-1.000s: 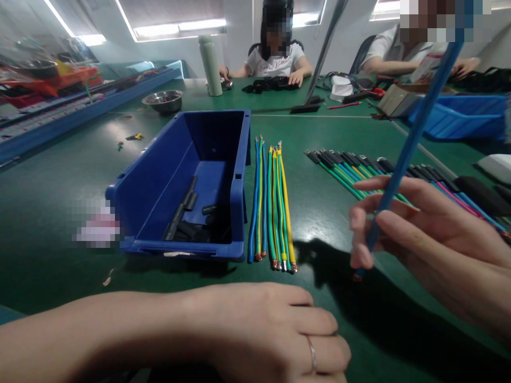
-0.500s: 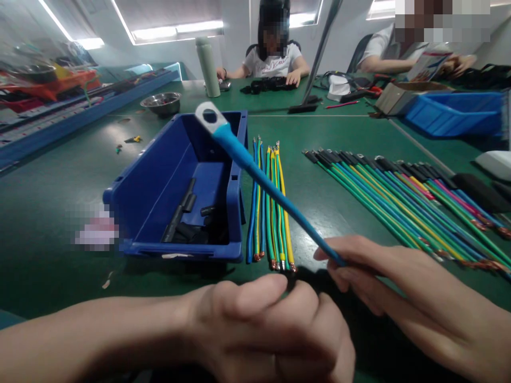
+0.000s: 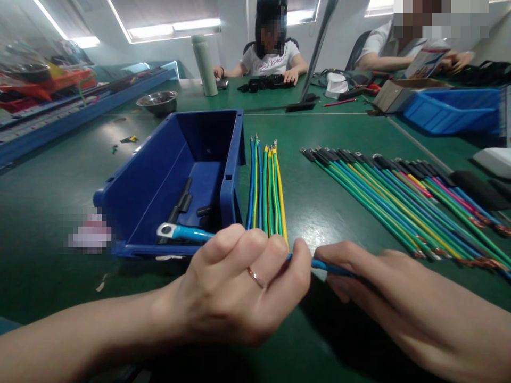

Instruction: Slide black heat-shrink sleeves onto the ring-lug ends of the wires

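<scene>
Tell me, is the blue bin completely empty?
No, the blue bin holds several black tubes on its floor.

The cable (image 3: 191,233) held across both hands was bright blue, ending in a silver ring lug (image 3: 165,230). The bin (image 3: 159,181) was deep blue, with black tubes (image 3: 181,201) inside. The table (image 3: 59,175) was dark green. The small bundle of wires (image 3: 263,183) was blue, green and yellow; the wide row (image 3: 391,197) added pink, with black sleeves and copper ends. The left hand (image 3: 235,287) wore a pinkish-gold ring (image 3: 254,276).
</scene>
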Demonstrator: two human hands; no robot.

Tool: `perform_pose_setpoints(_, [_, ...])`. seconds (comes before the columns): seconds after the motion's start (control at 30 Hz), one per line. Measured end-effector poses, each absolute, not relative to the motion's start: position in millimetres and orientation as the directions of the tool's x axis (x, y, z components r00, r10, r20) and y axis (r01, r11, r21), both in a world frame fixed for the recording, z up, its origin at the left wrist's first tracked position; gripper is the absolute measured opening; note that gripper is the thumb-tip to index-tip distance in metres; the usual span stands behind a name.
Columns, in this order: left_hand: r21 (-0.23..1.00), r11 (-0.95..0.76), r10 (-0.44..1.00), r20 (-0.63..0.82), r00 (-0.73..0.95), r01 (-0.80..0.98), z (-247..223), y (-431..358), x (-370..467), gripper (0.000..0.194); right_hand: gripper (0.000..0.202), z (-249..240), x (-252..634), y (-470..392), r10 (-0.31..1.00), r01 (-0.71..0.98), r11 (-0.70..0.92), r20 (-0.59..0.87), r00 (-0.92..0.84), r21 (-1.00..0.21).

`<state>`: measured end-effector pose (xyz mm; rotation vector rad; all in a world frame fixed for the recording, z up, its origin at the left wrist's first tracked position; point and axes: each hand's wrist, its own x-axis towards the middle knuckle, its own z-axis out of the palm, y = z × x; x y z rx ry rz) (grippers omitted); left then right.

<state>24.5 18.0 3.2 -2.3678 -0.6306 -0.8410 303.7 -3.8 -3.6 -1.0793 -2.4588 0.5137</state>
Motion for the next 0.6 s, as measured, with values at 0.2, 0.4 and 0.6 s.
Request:
perform_pose_setpoints(0.2, [-0.334, -0.776, 0.232, 0.638, 0.735, 0.535, 0, 17, 23, 0.037, 0.043, 1, 292, 8, 0.590, 0.532, 0.807, 0.316, -0.743, -0.256])
perform_pose_setpoints(0.4, [-0.397, -0.847, 0.053, 0.600, 0.798, 0.354, -4, 18, 12, 0.032, 0.041, 10, 293, 9, 0.480, 0.400, 0.867, 0.280, -0.832, -0.298])
perform_pose_setpoints(0.6, [-0.444, -0.833, 0.003, 0.593, 0.805, 0.330, -12, 18, 10, 0.028, 0.046, 8, 289, 5, 0.460, 0.413, 0.887, 0.325, -0.826, -0.206])
